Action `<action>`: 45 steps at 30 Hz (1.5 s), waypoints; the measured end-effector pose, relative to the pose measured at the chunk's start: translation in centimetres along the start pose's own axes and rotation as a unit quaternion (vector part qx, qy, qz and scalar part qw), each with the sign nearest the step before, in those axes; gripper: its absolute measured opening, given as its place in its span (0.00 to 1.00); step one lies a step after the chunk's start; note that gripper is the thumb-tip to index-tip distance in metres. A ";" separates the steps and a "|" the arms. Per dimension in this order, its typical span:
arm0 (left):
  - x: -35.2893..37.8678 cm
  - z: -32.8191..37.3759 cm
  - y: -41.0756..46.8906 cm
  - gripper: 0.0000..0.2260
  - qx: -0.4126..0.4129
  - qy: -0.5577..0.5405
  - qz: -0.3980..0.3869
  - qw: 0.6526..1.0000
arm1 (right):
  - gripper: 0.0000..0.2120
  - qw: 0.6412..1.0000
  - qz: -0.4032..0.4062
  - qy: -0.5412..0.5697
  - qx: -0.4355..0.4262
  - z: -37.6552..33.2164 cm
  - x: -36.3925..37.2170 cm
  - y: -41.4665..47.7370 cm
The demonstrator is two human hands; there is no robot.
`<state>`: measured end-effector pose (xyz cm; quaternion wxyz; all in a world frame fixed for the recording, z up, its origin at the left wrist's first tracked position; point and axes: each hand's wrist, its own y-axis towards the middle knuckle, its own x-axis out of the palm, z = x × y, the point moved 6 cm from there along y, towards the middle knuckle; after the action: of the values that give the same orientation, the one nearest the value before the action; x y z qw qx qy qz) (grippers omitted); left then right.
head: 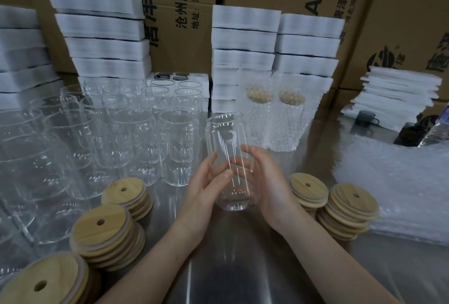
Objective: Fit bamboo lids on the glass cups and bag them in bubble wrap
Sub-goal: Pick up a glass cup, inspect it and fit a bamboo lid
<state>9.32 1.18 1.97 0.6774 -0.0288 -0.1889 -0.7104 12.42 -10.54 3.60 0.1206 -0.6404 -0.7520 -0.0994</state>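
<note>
Head view: one glass cup (227,158) held in both hands, mid steel table (243,267).
Left hand (206,189) and right hand (269,182) curl their fingers round its lower body; cup slightly tilted, mouth up. Bamboo lid stack (308,188) just right; bubble-wrap bags (393,182) further right.

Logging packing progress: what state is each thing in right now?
Held clear glass cup: lidless, unbagged, tilted.
Left hand: grips it.
Right hand: grips it.
Two bubble-wrapped glass cups: lidded, upright.
Other clear glass cups: lidless, upright.
Round bamboo lids: stacked, unfitted.
Bubble-wrap bags: piled.
</note>
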 end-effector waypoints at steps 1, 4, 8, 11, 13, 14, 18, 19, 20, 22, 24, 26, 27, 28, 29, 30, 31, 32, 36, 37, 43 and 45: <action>0.0 0.0 0.0 0.25 0.000 0.001 -0.001 1.000 | 0.19 1.000 0.000 -0.001 0.002 0.0 0.0 0.0; 0.1 0.0 0.0 0.24 0.002 0.009 -0.005 1.000 | 0.18 1.000 0.000 0.007 0.001 0.1 -0.2 0.0; 0.0 -0.3 0.1 0.22 -0.012 0.010 -0.008 1.000 | 0.16 1.000 -0.008 0.028 0.008 0.4 -0.4 0.2; -0.2 -0.6 0.2 0.25 -0.026 0.018 -0.003 0.999 | 0.17 0.999 -0.004 0.034 0.013 0.8 -0.5 0.5; -0.2 -0.6 0.3 0.29 -0.023 0.018 -0.001 1.000 | 0.17 1.000 0.002 0.028 0.012 1.0 -0.6 0.7; -0.1 -0.5 0.3 0.30 -0.023 0.022 -0.001 1.000 | 0.17 1.000 0.005 0.024 0.009 1.0 -0.7 0.7; 0.4 0.3 -0.1 0.28 0.032 0.057 0.017 0.998 | 0.15 0.999 0.040 0.031 -0.004 1.0 -1.2 0.7; 0.3 0.7 -0.1 0.27 0.058 0.072 0.036 0.995 | 0.15 0.998 0.052 0.034 -0.012 0.8 -1.3 0.7; 0.1 1.2 -0.2 0.26 0.091 0.095 0.058 0.990 | 0.16 0.997 0.062 0.034 -0.022 0.7 -1.4 0.6; -0.4 2.2 -0.4 0.23 0.153 0.164 0.093 0.970 | 0.21 0.996 0.072 0.012 -0.048 0.3 -1.6 0.3; -0.8 2.7 -0.5 0.20 0.186 0.219 0.109 0.952 | 0.25 0.994 0.076 -0.016 -0.074 -0.1 -1.5 -0.1; -0.9 2.9 -0.7 0.21 0.199 0.238 0.114 0.944 | 0.23 0.993 0.066 -0.030 -0.096 -0.3 -1.3 -0.4; -0.9 2.9 -0.7 0.22 0.198 0.239 0.112 0.944 | 0.24 0.993 0.060 -0.034 -0.100 -0.4 -1.2 -0.5; -0.7 2.9 -0.7 0.22 0.193 0.233 0.105 0.947 | 0.25 0.993 0.058 -0.036 -0.101 -0.4 -1.1 -0.5; -0.5 2.8 -0.6 0.22 0.182 0.219 0.095 0.954 | 0.25 0.992 0.065 -0.036 -0.101 -0.4 -1.1 -0.5; -0.4 2.6 -0.5 0.22 0.165 0.201 0.086 0.962 | 0.21 0.991 0.075 -0.032 -0.104 -0.5 -1.3 -0.5; -0.3 2.4 -0.5 0.24 0.147 0.185 0.079 0.968 | 0.15 0.991 0.081 -0.023 -0.108 -0.7 -1.5 -0.6; -0.3 2.3 -0.4 0.27 0.129 0.172 0.073 0.974 | 0.10 0.990 0.084 -0.017 -0.111 -0.8 -1.5 -0.6; -0.8 1.7 0.1 0.39 0.060 0.098 0.060 0.992 | 0.11 0.988 0.068 -0.041 -0.132 -1.4 -1.4 -0.8; -1.0 1.7 0.2 0.41 0.048 0.085 0.059 0.993 | 0.12 0.988 0.059 -0.044 -0.137 -1.3 -1.2 -0.9; -1.4 1.7 0.6 0.33 0.052 0.048 0.047 0.996 | 0.15 0.992 0.022 -0.002 -0.123 -1.1 -0.7 -0.7; -1.2 1.4 0.7 0.23 0.048 0.019 0.037 0.998 | 0.20 0.996 -0.004 0.013 -0.089 -0.9 -0.5 -0.6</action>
<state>9.78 2.74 3.09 0.7073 0.0105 -0.2082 -0.6755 11.97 -11.38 4.32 0.0730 -0.6438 -0.7414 -0.1747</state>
